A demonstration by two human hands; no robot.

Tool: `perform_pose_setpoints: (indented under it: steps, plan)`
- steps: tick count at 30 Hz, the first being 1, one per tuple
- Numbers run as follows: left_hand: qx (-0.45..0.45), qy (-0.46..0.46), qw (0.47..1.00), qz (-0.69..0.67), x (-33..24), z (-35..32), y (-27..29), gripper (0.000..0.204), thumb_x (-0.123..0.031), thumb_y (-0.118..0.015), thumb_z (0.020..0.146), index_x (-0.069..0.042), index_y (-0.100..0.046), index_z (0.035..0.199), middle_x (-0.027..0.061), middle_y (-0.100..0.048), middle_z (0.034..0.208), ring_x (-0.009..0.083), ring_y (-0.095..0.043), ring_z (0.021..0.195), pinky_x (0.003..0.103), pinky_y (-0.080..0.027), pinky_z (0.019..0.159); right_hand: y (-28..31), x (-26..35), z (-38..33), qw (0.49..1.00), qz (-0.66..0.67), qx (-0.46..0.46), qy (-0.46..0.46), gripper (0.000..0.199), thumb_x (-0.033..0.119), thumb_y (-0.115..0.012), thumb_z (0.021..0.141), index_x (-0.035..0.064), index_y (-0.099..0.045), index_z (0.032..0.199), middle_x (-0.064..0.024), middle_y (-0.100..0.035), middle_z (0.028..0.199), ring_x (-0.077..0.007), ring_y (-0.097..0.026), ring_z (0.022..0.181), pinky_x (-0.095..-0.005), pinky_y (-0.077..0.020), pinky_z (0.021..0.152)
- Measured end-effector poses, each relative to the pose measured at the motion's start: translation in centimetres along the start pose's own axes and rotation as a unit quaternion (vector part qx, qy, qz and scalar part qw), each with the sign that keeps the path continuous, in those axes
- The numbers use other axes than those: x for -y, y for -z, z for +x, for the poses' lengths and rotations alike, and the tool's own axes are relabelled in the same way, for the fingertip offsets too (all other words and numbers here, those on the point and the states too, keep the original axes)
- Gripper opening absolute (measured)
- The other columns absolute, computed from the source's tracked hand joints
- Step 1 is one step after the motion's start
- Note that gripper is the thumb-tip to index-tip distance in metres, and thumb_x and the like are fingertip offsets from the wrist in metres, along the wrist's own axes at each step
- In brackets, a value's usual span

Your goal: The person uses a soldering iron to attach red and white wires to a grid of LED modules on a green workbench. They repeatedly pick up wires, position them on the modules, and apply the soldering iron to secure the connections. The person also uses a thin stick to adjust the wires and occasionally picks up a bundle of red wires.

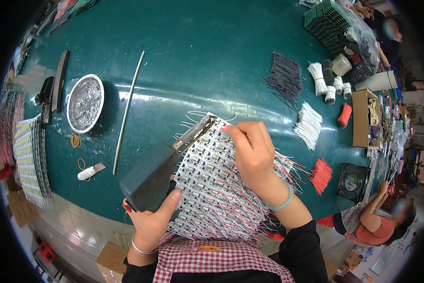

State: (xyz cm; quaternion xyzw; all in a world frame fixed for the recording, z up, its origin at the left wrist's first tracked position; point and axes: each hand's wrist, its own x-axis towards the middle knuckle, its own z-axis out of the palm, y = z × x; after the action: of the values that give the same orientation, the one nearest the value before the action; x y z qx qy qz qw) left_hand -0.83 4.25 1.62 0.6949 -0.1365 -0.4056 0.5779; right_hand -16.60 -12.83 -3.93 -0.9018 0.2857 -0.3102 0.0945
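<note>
My left hand (150, 219) grips the dark blocky handle of a soldering iron (150, 177), whose metal tip (198, 129) rests at the far edge of a panel of small white circuit boards (212, 193). Red and white wires fan out from the panel. My right hand (252, 148) reaches over the panel, fingertips pinching a thin wire (225, 128) just beside the iron's tip. The panel lies on the green table (198, 61), close to my checked apron.
A round metal dish (85, 103) of grey solder scraps, a long thin rod (127, 111), rubber bands (76, 140) and a dark tool (51, 92) lie left. Bundles of black (286, 78), white (309, 125) and red wires (321, 175) lie right. Another person (372, 219) sits at right.
</note>
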Motion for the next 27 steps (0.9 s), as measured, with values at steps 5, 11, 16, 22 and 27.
perform_pose_setpoints:
  steps: [5,11,16,22,27]
  plan:
    - [0.040,-0.026,0.992,0.117,1.1,-0.3,0.9,0.029,-0.004,-0.081,0.078,0.005,-0.068,0.102,0.0109,-0.069,0.099,0.0128,-0.065,0.081,0.026,-0.051,0.067,-0.3,0.5,-0.3,0.999,0.028,0.020,0.000,0.028,-0.002,-0.070,0.071,-0.0047,-0.066,0.099,-0.0109,-0.059,0.089,-0.0250,-0.057,0.078,-0.0346,-0.0479,0.063]
    - [0.079,-0.215,0.956,0.184,1.8,0.4,0.7,0.022,0.000,-0.075,0.077,0.007,-0.067,0.096,0.0116,-0.064,0.088,0.0156,-0.061,0.072,0.029,-0.048,0.061,-0.6,0.4,-0.6,0.999,0.011,0.036,0.013,0.029,-0.003,-0.071,0.070,-0.0046,-0.067,0.099,-0.0107,-0.059,0.089,-0.0245,-0.057,0.078,-0.0337,-0.0478,0.061]
    - [0.074,-0.223,0.955,0.182,1.8,0.3,0.6,0.021,0.001,-0.075,0.076,0.005,-0.067,0.095,0.0125,-0.064,0.088,0.0171,-0.061,0.071,0.029,-0.048,0.060,-0.5,0.8,-0.6,0.999,0.005,0.045,0.008,0.029,-0.004,-0.070,0.071,-0.0047,-0.067,0.100,-0.0108,-0.059,0.090,-0.0249,-0.057,0.079,-0.0344,-0.0482,0.062]
    - [0.078,-0.212,0.956,0.186,1.7,0.5,0.4,0.018,0.003,-0.075,0.075,0.004,-0.067,0.091,0.0117,-0.064,0.085,0.0177,-0.061,0.067,0.029,-0.047,0.060,-0.5,0.9,-0.5,0.998,0.003,0.055,0.007,0.028,-0.003,-0.070,0.073,-0.0064,-0.067,0.101,-0.0108,-0.057,0.090,-0.0249,-0.056,0.080,-0.0346,-0.0477,0.062]
    - [0.070,-0.200,0.963,0.169,2.2,0.4,0.3,0.017,0.003,-0.074,0.074,0.004,-0.067,0.090,0.0108,-0.063,0.082,0.0182,-0.061,0.066,0.029,-0.047,0.060,-0.3,1.1,-0.5,0.998,-0.014,0.062,0.013,0.027,-0.001,-0.070,0.076,-0.0077,-0.066,0.101,-0.0110,-0.056,0.090,-0.0245,-0.056,0.080,-0.0339,-0.0472,0.062]
